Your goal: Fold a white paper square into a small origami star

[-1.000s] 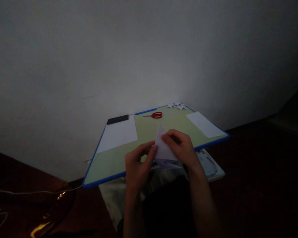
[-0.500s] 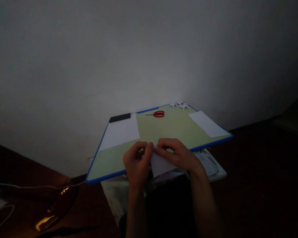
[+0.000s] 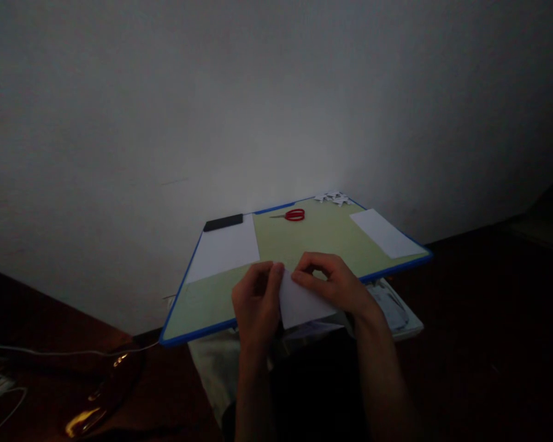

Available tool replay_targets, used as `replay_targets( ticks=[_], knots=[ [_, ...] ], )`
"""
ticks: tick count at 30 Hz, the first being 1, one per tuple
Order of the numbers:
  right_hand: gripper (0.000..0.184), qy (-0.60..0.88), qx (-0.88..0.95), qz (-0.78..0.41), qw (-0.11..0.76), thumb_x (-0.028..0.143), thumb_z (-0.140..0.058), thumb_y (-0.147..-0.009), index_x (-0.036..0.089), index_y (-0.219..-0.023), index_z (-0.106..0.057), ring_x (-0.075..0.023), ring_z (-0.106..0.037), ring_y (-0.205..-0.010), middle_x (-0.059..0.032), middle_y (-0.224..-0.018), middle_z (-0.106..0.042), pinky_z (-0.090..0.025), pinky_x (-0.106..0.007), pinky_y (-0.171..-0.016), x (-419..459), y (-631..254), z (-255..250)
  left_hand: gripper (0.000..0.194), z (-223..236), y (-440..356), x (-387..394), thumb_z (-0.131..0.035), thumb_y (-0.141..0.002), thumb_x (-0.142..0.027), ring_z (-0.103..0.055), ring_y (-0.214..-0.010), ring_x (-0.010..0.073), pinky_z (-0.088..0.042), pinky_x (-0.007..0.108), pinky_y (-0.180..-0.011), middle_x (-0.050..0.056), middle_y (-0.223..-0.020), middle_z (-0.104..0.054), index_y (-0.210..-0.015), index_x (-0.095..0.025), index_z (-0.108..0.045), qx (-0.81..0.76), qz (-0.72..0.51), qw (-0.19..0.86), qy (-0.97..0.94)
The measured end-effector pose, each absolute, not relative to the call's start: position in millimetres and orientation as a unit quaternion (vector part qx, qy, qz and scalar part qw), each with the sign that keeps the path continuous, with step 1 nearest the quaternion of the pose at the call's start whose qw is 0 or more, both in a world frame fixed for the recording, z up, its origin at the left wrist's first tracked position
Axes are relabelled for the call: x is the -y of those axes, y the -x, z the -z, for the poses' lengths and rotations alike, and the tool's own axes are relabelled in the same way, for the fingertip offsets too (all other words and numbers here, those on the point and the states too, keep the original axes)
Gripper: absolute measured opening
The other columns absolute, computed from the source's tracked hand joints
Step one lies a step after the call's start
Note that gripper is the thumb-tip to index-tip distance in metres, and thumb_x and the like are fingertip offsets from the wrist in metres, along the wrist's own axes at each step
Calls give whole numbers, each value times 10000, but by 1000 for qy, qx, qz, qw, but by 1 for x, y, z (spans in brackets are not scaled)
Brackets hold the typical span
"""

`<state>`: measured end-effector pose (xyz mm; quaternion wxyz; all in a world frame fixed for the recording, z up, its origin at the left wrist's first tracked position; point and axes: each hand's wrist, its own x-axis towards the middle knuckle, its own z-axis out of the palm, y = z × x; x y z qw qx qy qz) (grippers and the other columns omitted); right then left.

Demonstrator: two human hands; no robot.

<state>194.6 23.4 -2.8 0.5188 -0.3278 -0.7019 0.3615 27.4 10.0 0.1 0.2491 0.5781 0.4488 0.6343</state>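
Observation:
A white sheet of paper point(image 3: 301, 302) hangs between my hands at the near edge of a pale green board point(image 3: 299, 239) with a blue rim. My left hand point(image 3: 258, 301) pinches the paper's upper left corner between thumb and fingers. With thumb and fingertips together, my right hand point(image 3: 329, 281) grips the sheet's upper right edge, a short way from the left hand. The paper's lower part drops below the board's rim. Red-handled scissors point(image 3: 294, 215) lie on the board beyond my hands, blades to the left.
White paper point(image 3: 223, 250) lies at the board's left, with a dark flat slab point(image 3: 223, 222) on its far edge. Another white sheet point(image 3: 387, 234) rests at the right. Several small white paper pieces point(image 3: 334, 198) are heaped in the far corner. A wall point(image 3: 276, 110) stands behind.
My right hand has slid a little right along the paper's edge, away from the left hand, and more of the sheet shows. The left hand keeps its pinch.

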Motion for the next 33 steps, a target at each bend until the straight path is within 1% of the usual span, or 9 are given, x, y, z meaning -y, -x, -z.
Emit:
replay_targets(
  ticks=[5,11,15,20,27,30,33],
  knots=[
    [198,326,699,-381,510,325,-741,-902,198,-760,-689,-148,-573,-732,16,-749,-660,-419,-266,-665,-24,-203,7,188,5,-24,-11,-783,-852,-364,-650,-602,139,-487,215,-552,9,-689,-734,-812,-181,-765,-462,-653,233,-554],
    [216,295,707,-407,497,325,-775,-883,192,-743,-679,-144,-564,-703,21,-715,-635,-440,-266,-679,-24,-212,11,207,4,-13,-13,-798,-833,-381,-656,-618,144,-506,224,-562,7,-690,-737,-803,-177,-779,-478,-711,157,-491],
    [218,302,708,-426,475,340,-774,-894,196,-765,-673,-149,-574,-717,21,-728,-634,-448,-266,-678,-25,-212,13,181,0,-12,-13,-800,-824,-360,-664,-625,149,-521,235,-577,5,-698,-746,-801,-181,-785,-491,-716,134,-478],
    [272,315,714,-427,458,388,-772,-897,193,-745,-659,-148,-562,-705,20,-716,-628,-441,-267,-666,-26,-211,14,185,2,-13,-12,-805,-824,-366,-663,-621,148,-517,237,-573,4,-695,-744,-807,-183,-787,-494,-714,117,-483],
    [284,297,713,-422,475,396,-787,-885,192,-733,-662,-144,-557,-692,25,-709,-627,-436,-267,-675,-26,-221,19,178,0,-4,-13,-802,-834,-358,-677,-693,155,-542,258,-649,5,-749,-755,-819,-183,-776,-491,-739,92,-451],
    [283,295,711,-423,478,404,-790,-881,187,-738,-678,-146,-561,-701,19,-719,-638,-438,-271,-685,-25,-223,19,188,-1,0,-14,-811,-833,-363,-660,-680,146,-516,245,-625,-1,-747,-743,-827,-179,-770,-483,-748,88,-447],
    [291,309,692,-417,502,418,-777,-888,187,-740,-680,-149,-564,-707,13,-719,-642,-435,-273,-681,-25,-222,17,199,1,0,-16,-806,-844,-369,-642,-685,141,-488,234,-604,-2,-759,-728,-836,-176,-761,-476,-755,92,-441]
  ],
)
